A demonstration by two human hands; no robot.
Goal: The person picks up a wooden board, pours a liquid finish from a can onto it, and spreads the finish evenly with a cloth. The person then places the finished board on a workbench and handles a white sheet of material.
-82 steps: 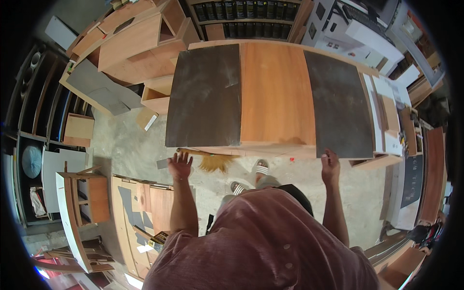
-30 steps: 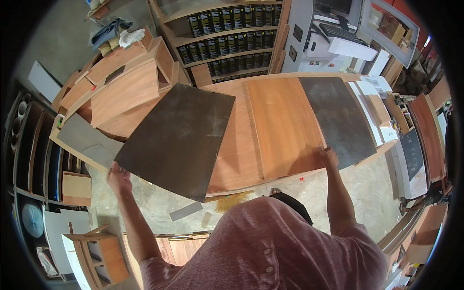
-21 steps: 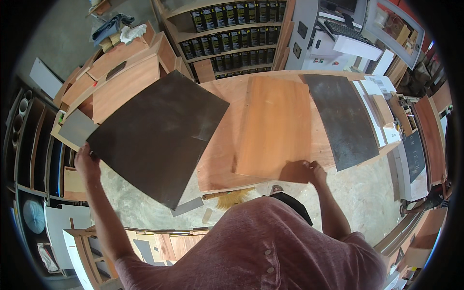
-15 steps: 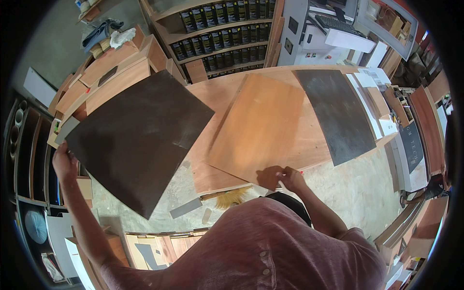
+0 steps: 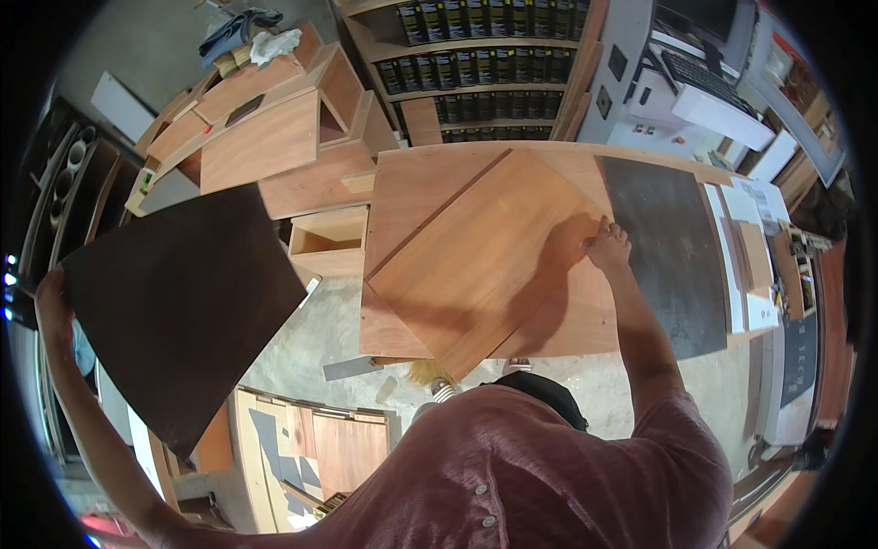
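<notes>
A thin dark sheet (image 5: 183, 302) with a matt surface hangs out to the left, off the table. My left hand (image 5: 55, 306) is closed on its left edge. A light-brown plywood sheet (image 5: 485, 247) lies askew on the wooden worktable (image 5: 402, 178), its near corner reaching past the table's front edge. At its right corner is my right hand (image 5: 608, 245), fingers curled over the edge. Just right of that hand, another dark sheet (image 5: 663, 247) lies flat across the table.
White panels (image 5: 727, 256) and a small wood piece lie at the table's right end. Shelves of black boxes (image 5: 485, 69) stand behind. Wooden cabinets (image 5: 265, 137) fill the back left; an open wooden drawer (image 5: 329, 233) sits beside the table. A broom head (image 5: 425, 371) lies below.
My left hand has carried the dark sheet farther left. My right hand has moved up and right, and the plywood sheet has turned on the table. The view has shifted too.
</notes>
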